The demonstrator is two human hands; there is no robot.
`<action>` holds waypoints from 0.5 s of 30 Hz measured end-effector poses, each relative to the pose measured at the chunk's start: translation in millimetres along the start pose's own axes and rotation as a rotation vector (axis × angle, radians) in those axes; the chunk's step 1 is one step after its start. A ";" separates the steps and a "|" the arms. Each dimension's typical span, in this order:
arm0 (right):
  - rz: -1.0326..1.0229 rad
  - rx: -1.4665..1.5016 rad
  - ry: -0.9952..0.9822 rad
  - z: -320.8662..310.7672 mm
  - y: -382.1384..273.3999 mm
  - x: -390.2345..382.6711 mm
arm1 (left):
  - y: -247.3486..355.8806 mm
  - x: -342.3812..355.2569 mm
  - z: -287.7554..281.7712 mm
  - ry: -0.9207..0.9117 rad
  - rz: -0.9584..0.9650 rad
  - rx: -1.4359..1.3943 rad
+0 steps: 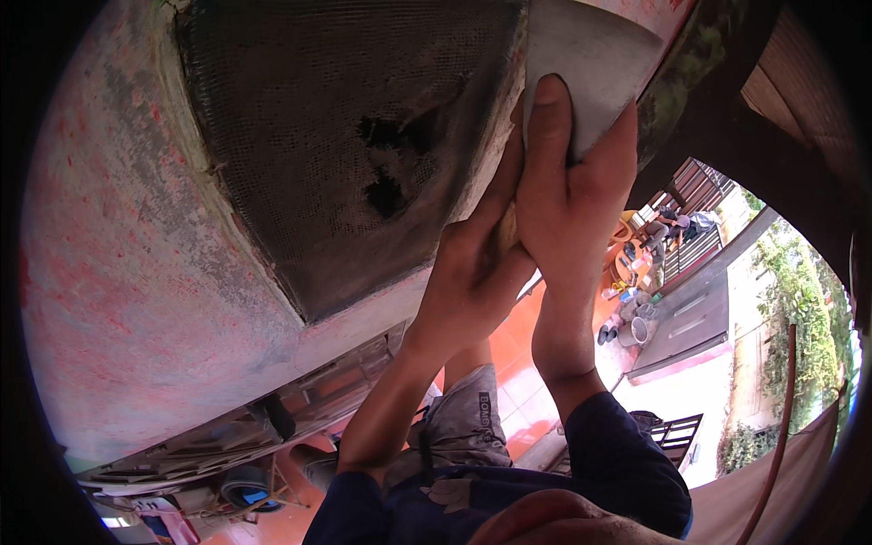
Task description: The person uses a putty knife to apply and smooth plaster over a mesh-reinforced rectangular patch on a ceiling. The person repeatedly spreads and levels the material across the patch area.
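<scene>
Both hands together, clamped on scraper (607,77). Long axis runs roughly 7 to 1 o'clock, blade out at 1. Right hand (574,186) nearer the blade, thumb flat on it; left hand (477,272) lower, toward 7, at handle (508,229). Torn mesh (300,173) at 10 o'clock from hands. Blade-to-wall (118,282) contact: can't tell.

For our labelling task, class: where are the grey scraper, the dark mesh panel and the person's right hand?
Grey scraper (604,68): head view, flat face of the blade.
Dark mesh panel (313,145): head view, mesh left of centre.
Right hand (569,195): head view, below the thumb.
</scene>
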State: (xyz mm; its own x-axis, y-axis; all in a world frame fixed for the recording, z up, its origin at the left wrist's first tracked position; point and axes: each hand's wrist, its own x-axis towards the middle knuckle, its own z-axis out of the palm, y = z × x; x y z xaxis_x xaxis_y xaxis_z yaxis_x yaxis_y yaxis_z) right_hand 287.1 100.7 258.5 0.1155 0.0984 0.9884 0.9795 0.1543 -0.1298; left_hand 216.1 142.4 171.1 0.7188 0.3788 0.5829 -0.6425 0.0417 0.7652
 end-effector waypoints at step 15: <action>0.239 0.413 -0.135 -17.6 42.8 11.9 | -5.4 22.4 20.0 -0.075 0.186 0.226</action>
State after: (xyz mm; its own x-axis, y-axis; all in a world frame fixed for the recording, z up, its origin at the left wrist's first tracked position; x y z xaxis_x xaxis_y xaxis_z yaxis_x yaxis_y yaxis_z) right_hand 333.3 91.1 266.1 0.2800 0.3013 0.9115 0.7778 0.4854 -0.3994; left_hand 241.0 132.2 185.5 0.6171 0.2912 0.7310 -0.6958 -0.2320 0.6797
